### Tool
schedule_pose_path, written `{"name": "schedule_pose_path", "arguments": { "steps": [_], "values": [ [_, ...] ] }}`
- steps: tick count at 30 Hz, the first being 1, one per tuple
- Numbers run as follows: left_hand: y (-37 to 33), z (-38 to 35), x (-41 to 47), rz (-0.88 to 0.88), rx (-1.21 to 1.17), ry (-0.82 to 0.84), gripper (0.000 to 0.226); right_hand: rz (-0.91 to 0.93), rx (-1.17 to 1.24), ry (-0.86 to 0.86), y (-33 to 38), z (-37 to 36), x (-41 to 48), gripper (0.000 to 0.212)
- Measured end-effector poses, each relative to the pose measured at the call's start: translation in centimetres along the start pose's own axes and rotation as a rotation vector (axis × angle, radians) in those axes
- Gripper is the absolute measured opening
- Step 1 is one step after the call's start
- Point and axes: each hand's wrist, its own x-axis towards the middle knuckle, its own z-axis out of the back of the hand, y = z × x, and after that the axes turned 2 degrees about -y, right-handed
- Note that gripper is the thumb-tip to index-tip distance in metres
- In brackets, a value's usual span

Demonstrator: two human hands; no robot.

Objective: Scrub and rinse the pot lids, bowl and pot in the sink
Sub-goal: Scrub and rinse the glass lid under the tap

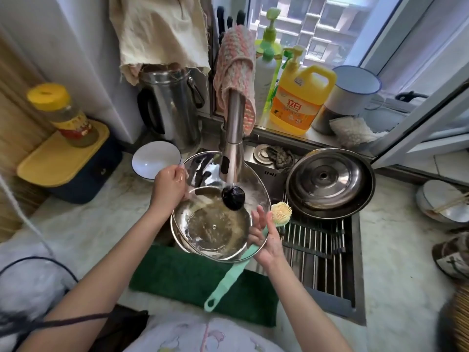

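A steel pot lid [203, 174] with a black knob [233, 198] is held tilted over the sink under the faucet [232, 146], and water runs onto the knob. My left hand [168, 185] grips its left rim. My right hand [265, 235] presses on the lower right edge, fingers spread, with the mint-green handle of a dish brush [228, 278] pinned under the palm; its yellow bristle head [281, 212] pokes out beside the lid. A second steel lid [327, 179] lies upside down in a pot [365, 199] at the sink's right. A white bowl [154, 158] sits on the counter to the left.
A wire rack [317, 247] spans the sink's right half. A green towel [193, 278] lies along the front edge. A steel kettle [172, 105], detergent bottles [299, 102] and an enamel mug [352, 90] line the back. A bowl with chopsticks [444, 201] stands at right.
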Motion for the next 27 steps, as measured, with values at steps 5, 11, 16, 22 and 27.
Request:
{"name": "schedule_pose_path", "arguments": {
  "steps": [5,11,16,22,27],
  "values": [
    [0.7,-1.6,1.7,-0.053,0.013,-0.025,0.034,0.119,-0.136,-0.079,2.0,-1.4,0.6,0.025],
    [-0.2,-5.3,3.1,-0.102,0.017,0.038,0.028,0.229,-0.254,-0.002,4.8,-2.9,-1.1,0.045],
    [-1.5,-8.4,1.2,0.014,0.074,0.144,0.031,0.328,-0.227,-0.035,6.2,-3.4,-2.9,0.051],
    [-1.5,-12.9,-6.9,-0.429,0.334,0.315,0.052,0.464,-0.255,-0.180,6.7,-4.2,-5.7,0.027],
    [-0.5,-13.9,-2.7,-0.192,0.273,0.395,0.047,0.488,-0.356,-0.243,6.4,-4.7,-7.2,0.028]
  ]
}}
